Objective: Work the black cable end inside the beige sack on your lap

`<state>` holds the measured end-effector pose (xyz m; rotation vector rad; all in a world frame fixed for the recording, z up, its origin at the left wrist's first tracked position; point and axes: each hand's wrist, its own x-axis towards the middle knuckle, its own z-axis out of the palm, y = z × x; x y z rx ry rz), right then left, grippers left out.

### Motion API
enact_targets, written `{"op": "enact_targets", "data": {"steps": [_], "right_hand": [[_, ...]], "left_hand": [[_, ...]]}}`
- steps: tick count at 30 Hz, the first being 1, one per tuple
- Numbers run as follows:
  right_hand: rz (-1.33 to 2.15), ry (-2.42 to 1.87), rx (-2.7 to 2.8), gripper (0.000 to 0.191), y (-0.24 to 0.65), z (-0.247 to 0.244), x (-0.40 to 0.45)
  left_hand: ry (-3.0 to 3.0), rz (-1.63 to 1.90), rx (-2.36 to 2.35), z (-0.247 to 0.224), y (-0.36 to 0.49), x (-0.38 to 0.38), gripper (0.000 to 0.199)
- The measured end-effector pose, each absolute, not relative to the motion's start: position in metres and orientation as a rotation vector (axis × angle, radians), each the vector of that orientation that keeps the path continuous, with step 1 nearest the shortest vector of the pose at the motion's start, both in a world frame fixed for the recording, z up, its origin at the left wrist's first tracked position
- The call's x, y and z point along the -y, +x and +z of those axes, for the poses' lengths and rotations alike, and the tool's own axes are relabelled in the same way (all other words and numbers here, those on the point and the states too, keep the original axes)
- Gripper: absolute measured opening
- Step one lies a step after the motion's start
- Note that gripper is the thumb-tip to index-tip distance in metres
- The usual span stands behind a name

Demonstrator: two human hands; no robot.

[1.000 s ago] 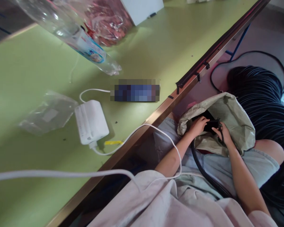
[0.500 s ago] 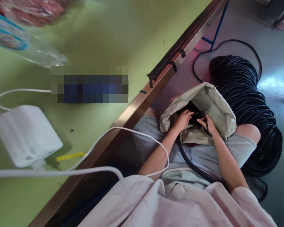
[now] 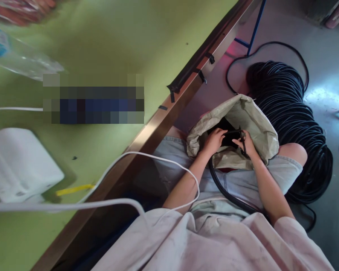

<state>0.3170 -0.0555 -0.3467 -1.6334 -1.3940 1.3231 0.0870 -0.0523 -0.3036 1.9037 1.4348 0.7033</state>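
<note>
A green table (image 3: 107,49) is showing a brown metallic edge strip (image 3: 158,126). A white adapter block (image 3: 19,165) is lying on it with a white cable (image 3: 147,156) trailing off, and a small yellow strip (image 3: 73,189) is sitting beside it. A clear bottle (image 3: 22,58) is wearing a blue and white label. A dull khaki sack (image 3: 251,120) is resting on pale blue denim shorts (image 3: 243,184); black pieces (image 3: 231,135) are showing in its mouth. A black cable coil (image 3: 296,116) is lying on grey floor (image 3: 327,56). The shirt (image 3: 214,244) is looking pale pinkish white.
</note>
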Motion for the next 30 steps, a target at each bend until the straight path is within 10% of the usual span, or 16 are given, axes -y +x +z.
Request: {"op": "enact_targets", "data": {"steps": [30], "right_hand": [[1.199,-1.624,1.594,0.103,0.317,-0.332,0.057]], "left_hand": [[1.914,0.758,-1.48,-0.297,0.088,0.051,0.037]]}}
